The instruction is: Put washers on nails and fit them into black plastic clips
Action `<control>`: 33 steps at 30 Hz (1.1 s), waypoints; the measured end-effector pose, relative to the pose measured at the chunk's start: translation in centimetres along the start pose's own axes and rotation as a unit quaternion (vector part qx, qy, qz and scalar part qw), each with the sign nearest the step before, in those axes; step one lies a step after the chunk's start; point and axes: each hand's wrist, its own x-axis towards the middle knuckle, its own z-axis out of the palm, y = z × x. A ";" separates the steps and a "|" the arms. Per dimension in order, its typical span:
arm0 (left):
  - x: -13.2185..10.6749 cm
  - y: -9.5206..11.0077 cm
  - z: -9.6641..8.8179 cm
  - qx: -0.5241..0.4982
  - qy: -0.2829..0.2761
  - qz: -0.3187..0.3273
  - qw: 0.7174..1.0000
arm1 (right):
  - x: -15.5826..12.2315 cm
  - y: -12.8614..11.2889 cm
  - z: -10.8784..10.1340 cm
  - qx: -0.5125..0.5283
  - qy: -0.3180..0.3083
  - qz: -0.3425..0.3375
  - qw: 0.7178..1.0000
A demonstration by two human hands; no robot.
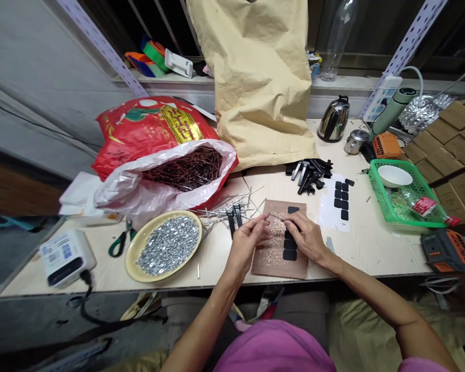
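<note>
Over a brown board on the table, both hands are close together. My left hand is closed, its fingertips pinching one end of a thin metal rod. The rod's other end runs into the closed fingers of my right hand. Black rounded pads lie in a column on the board, some hidden under my right hand. Small light specks cover the board's left part. Beside my left hand lie two black clips and a loose pile of thin metal rods.
A yellow bowl of small metal pieces stands left, near scissors. A red bag of dark screws lies behind. Black parts and a white sheet with pads lie right, before a green basket and a kettle.
</note>
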 end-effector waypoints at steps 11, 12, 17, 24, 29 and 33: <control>2.3 -6.3 -2.0 0.540 -0.056 0.278 0.792 | -1.2 7.0 -2.9 -0.243 -0.093 0.009 0.965; 2.6 -6.8 -2.1 0.555 -0.070 0.276 0.782 | -1.0 7.4 -2.8 -0.270 -0.099 0.007 0.958; 3.0 -8.4 -2.6 0.563 -0.094 0.271 0.775 | -1.2 8.7 -2.3 -0.333 -0.112 -0.062 0.934; 2.8 -8.5 -2.6 0.549 -0.082 0.278 0.784 | -2.6 8.9 -2.2 -0.315 -0.085 -0.171 0.930; 2.7 -8.4 -2.5 0.551 -0.079 0.280 0.782 | -3.1 8.5 -2.1 -0.281 -0.136 -0.231 0.922; 2.7 -8.3 -2.5 0.555 -0.076 0.283 0.778 | -2.8 8.8 -1.6 -0.296 -0.094 -0.161 0.937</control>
